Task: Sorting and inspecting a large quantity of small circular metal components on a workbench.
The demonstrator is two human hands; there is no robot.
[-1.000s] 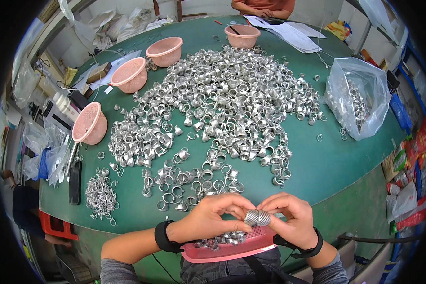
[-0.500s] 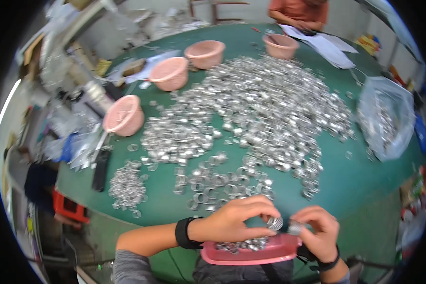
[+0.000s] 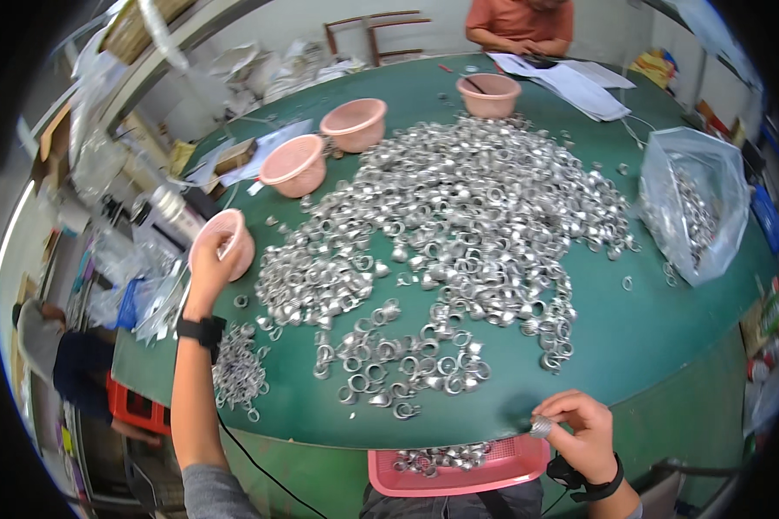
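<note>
My left hand [image 3: 213, 264] reaches to the mouth of a small pink basket [image 3: 242, 259] at the left; its fingertips are hidden there, so its grasp does not show. Near the table's front edge, my right hand [image 3: 582, 434] is closed in a pinch on a silver metal ring [image 3: 541, 426]. A pink tray [image 3: 459, 489] with several more rings inside sits on my lap, beside that hand. Loose rings [image 3: 415, 359] lie on the green table ahead of the tray, in front of a large heap of rings [image 3: 485, 199].
A small pile of thin rings [image 3: 238, 368] lies beside my left forearm. More pink baskets [image 3: 355, 125] stand farther back. A clear plastic bag [image 3: 697, 208] of metal pieces rests at the right. A co-worker [image 3: 524, 30] sits across the table near white papers [image 3: 571, 91].
My left hand has left the spot above the tray, where it held a ring, and moved far left to the basket. My right hand stays near the front edge with its ring.
</note>
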